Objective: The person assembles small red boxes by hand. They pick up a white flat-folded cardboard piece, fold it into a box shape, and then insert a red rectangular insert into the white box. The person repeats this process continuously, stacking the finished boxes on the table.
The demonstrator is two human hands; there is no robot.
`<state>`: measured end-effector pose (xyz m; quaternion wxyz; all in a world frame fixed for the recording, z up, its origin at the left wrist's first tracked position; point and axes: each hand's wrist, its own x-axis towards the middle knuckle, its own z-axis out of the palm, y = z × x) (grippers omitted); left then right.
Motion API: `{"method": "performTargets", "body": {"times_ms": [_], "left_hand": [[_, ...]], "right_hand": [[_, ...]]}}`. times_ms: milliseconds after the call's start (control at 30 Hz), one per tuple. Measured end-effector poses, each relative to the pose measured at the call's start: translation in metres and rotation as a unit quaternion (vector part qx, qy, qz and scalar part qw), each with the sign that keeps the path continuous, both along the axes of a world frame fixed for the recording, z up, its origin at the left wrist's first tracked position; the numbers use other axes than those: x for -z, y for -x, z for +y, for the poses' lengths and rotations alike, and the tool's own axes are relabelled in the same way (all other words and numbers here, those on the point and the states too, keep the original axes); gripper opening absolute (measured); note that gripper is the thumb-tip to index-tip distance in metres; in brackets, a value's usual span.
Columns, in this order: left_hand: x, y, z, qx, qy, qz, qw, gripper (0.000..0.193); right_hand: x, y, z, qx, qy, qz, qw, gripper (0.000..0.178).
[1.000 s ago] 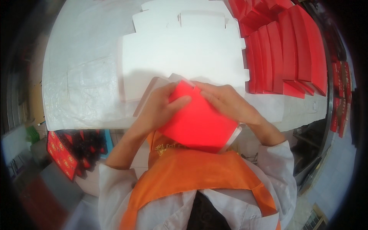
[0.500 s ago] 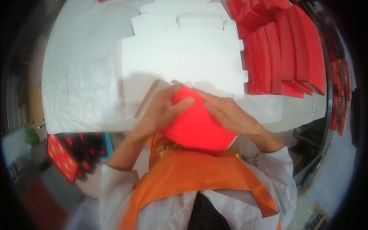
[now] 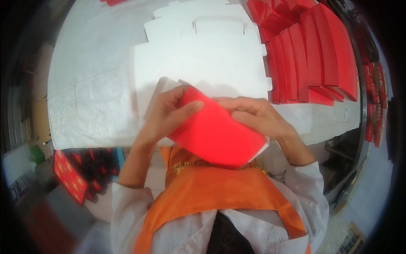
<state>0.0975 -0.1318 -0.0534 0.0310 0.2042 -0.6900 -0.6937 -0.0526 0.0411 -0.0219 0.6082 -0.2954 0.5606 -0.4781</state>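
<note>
A red cardboard box, partly folded, is tilted between my hands in front of my orange apron. White inner flaps show at its upper left and lower right edges. My left hand grips its upper left end, the thumb lying on the red face and the fingers behind it. On the upper right edge, my right hand pinches the cardboard with bent fingers and thumb. Just beyond my hands lies a stack of flat white box blanks, with cut tabs along its sides. The box's far side is hidden from me.
Folded red boxes stand packed in rows at the table's right. A wrinkled pale sheet covers the table. Under its left front edge sits a container of dark and red items beside a red patterned panel. More red packages are at far right.
The red box has tilted and shows more of its broad face. My left hand has shifted slightly left and up, and my right fingers have bent in along the edge.
</note>
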Motion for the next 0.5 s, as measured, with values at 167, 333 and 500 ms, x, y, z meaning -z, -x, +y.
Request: {"method": "performTargets", "body": {"times_ms": [167,333,500], "left_hand": [[-0.016,0.008,-0.053,0.065,0.061,0.090,0.992,0.017],[-0.052,0.034,-0.091,0.038,0.228,-0.006,0.973,0.027],[-0.046,0.064,-0.080,-0.177,0.557,0.197,0.787,0.025]], "right_hand": [[0.001,0.015,0.015,-0.102,0.074,0.052,0.991,0.071],[0.013,-0.005,0.014,-0.070,0.037,0.207,0.975,0.065],[0.028,-0.017,-0.025,0.132,0.103,0.306,0.937,0.052]]}}
